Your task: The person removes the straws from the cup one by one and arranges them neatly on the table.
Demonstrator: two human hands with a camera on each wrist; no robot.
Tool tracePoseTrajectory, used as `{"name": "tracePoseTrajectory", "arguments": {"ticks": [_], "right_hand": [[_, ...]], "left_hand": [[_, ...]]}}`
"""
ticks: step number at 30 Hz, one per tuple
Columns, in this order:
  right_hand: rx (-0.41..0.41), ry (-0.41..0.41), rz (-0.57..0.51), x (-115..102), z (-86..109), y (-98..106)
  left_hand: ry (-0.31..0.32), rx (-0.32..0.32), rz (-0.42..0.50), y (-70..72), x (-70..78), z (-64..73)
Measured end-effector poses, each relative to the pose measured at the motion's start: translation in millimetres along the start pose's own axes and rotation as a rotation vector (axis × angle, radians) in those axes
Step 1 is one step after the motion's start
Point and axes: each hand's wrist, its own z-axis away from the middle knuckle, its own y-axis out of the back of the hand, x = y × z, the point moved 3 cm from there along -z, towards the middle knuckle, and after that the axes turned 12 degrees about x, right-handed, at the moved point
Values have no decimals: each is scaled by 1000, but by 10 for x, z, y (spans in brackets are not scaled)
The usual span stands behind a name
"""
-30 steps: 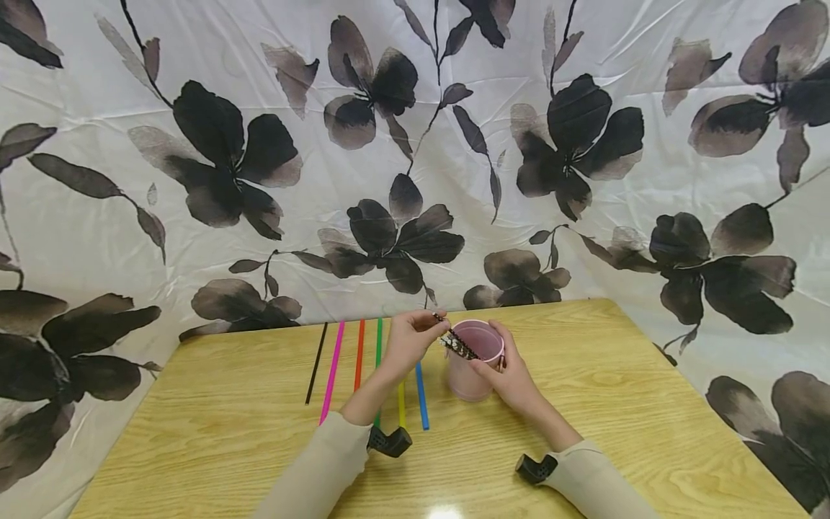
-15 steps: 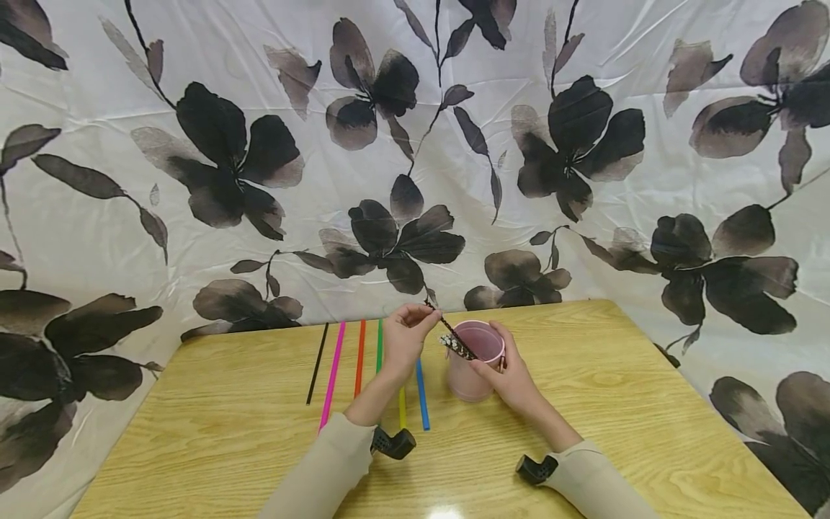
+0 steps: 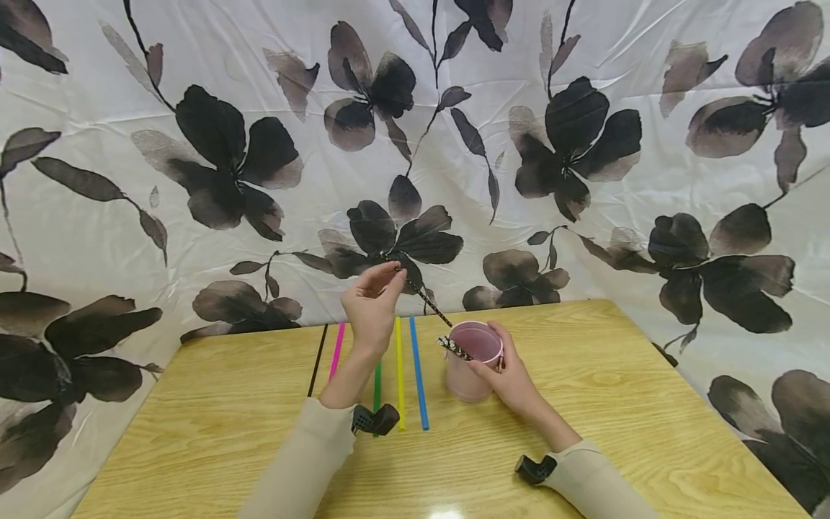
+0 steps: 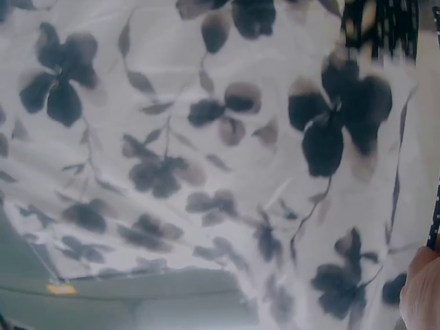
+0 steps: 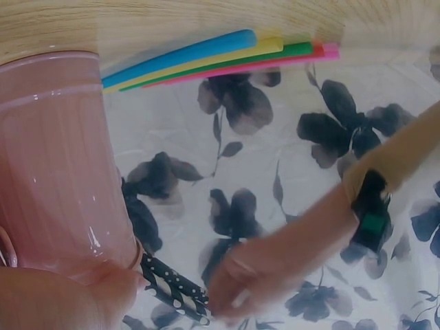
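My left hand (image 3: 371, 306) pinches the upper end of a thin black straw with white dots (image 3: 425, 298). This straw slants down toward the cup, its lower end near the rim. In the left wrist view the dotted straw (image 4: 434, 223) runs up from a fingertip at the right edge. My right hand (image 3: 512, 373) grips a pink plastic cup (image 3: 465, 382) by its right side. Its thumb presses a bundle of black-and-white patterned straws (image 3: 452, 347) at the cup's rim. The right wrist view shows the bundle (image 5: 172, 289) projecting past the thumb.
On the wooden table (image 3: 570, 346), left of the cup, lie a black straw (image 3: 318, 360), a pink one (image 3: 336, 352), a green one (image 3: 377, 389), a yellow one (image 3: 399, 375) and a blue one (image 3: 418, 375). A floral cloth (image 3: 292, 166) hangs behind.
My left hand has moved up and left, drawing the dotted straw away from the bundle at the cup. My right hand and the cup have hardly moved. The red straw is now hidden behind my left arm.
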Motion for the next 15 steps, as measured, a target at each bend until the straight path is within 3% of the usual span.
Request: {"name": "tracePoseTrajectory", "arguments": {"ticks": [3,6,10,15], "right_hand": [[0,-10,0,-2,-3,-4],[3,-16,-3,-4,-10,-4],[-3,-16,-13,-4,-15,-9],[-7,-21,0,-2,-8,-10]], "left_hand": [[-121,-17,18,-22,252,-181],[-187,-31,11,-15,465,-351],[-148,-50,21,66,633,-534],[-72,-102,30,205,717,-701]]}}
